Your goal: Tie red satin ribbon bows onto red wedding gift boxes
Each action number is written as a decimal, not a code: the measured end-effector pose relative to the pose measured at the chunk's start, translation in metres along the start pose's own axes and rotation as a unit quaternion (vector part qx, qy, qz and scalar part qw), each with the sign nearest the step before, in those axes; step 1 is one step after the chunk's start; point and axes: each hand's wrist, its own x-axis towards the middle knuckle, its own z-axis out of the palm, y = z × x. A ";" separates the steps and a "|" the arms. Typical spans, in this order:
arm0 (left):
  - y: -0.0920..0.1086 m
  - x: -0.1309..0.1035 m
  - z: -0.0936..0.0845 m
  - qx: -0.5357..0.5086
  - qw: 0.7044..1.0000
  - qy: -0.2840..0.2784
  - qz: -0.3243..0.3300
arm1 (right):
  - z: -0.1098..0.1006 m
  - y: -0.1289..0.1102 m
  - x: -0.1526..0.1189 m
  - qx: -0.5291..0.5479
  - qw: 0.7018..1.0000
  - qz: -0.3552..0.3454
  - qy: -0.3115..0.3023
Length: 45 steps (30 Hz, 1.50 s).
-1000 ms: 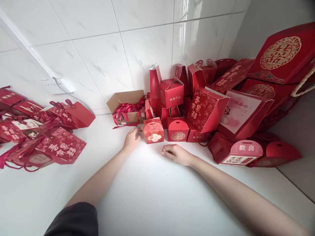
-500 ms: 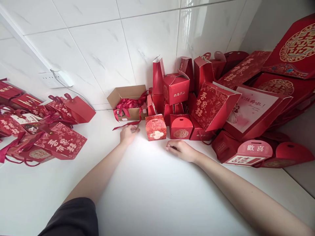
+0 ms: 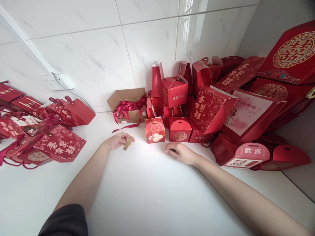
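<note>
While the left hand (image 3: 117, 141) grasps a small tan strip (image 3: 127, 144) by one end between thumb and fingers, the right hand (image 3: 179, 152) rests released on the desk (image 3: 137, 196), its fingers loosely curled. The strip is in front of the carton (image 3: 130, 94), which holds red ribbon (image 3: 125, 107). Between the hands, near both, a patterned box (image 3: 155, 130) stands upright.

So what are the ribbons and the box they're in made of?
The ribbons look like shiny satin cloth: they flop in soft, gleaming loops. The open box seems to be plain brown cardboard, dull, with stiff, folded-out flaps.
</note>
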 end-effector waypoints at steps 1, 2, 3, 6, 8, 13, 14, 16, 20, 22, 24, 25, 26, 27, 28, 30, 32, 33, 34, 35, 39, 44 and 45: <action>-0.002 0.000 0.001 -0.012 1.000 -0.002 0.005 | 0.000 0.000 0.000 -0.001 1.000 -0.001 0.000; -0.004 0.001 0.002 -0.021 1.000 -0.002 0.009 | 0.001 0.001 0.000 -0.002 1.000 -0.001 0.001; -0.006 0.003 0.005 -0.027 1.000 -0.001 0.011 | 0.001 0.001 0.000 -0.003 1.000 -0.001 0.002; -0.004 0.006 0.015 -0.023 1.000 -0.004 0.007 | 0.001 0.001 0.000 -0.006 1.000 -0.001 0.002; 0.001 0.006 0.022 -0.009 1.000 -0.009 0.002 | 0.000 0.000 0.000 -0.005 1.000 -0.002 0.000; 0.026 -0.007 0.030 0.064 0.997 -0.026 -0.043 | -0.002 -0.002 -0.001 0.000 1.000 -0.002 0.001; 0.033 -0.011 0.030 0.084 0.994 -0.035 -0.056 | -0.002 -0.003 -0.001 0.001 1.000 -0.002 0.001; 0.044 -0.021 0.030 0.125 0.987 -0.060 -0.078 | -0.001 -0.004 -0.001 0.000 1.000 -0.002 0.003; 0.050 -0.043 0.043 0.313 0.932 -0.147 -0.109 | 0.001 -0.009 0.001 -0.017 1.000 0.003 0.005; 0.044 -0.053 0.051 0.396 0.908 -0.117 -0.072 | -0.003 -0.016 0.003 -0.028 1.000 0.008 -0.001; 0.036 -0.059 0.055 0.419 0.899 -0.100 -0.078 | -0.016 -0.028 0.008 -0.033 0.999 0.006 -0.016; 0.033 -0.061 0.057 0.413 0.901 -0.112 -0.077 | -0.026 -0.037 0.010 -0.034 0.999 0.001 -0.021; 0.031 -0.061 0.057 0.405 0.903 -0.123 -0.075 | -0.038 -0.049 0.013 -0.037 0.999 -0.006 -0.021; 0.030 -0.061 0.058 0.395 0.906 -0.136 -0.071 | -0.053 -0.062 0.015 -0.041 0.999 -0.015 -0.019; 0.030 -0.060 0.060 0.386 0.908 -0.147 -0.066 | -0.069 -0.077 0.015 -0.048 0.999 -0.025 -0.004; 0.032 -0.053 0.067 0.374 0.911 -0.163 -0.060 | -0.102 -0.108 0.012 -0.075 0.993 -0.052 0.078; 0.036 -0.043 0.082 0.361 0.915 -0.171 -0.046 | -0.131 -0.135 0.002 -0.096 0.972 -0.046 0.211; 0.038 -0.037 0.092 0.351 0.920 -0.175 -0.025 | -0.143 -0.145 -0.006 -0.106 0.952 -0.037 0.286; 0.039 -0.030 0.104 0.319 0.933 -0.168 -0.012 | -0.153 -0.153 -0.016 -0.119 0.930 -0.026 0.347; 0.040 -0.023 0.116 0.272 0.948 -0.165 -0.012 | -0.161 -0.157 -0.026 -0.134 0.904 -0.009 0.405; 0.040 0.007 0.163 0.081 0.977 -0.198 -0.021 | -0.188 -0.150 -0.071 -0.221 0.812 0.117 0.527; 0.040 0.024 0.180 0.039 0.971 -0.236 -0.030 | -0.219 -0.123 -0.120 -0.271 0.722 0.269 0.577; 0.041 0.023 0.178 0.035 0.970 -0.239 -0.026 | -0.224 -0.119 -0.127 -0.274 0.700 0.269 0.602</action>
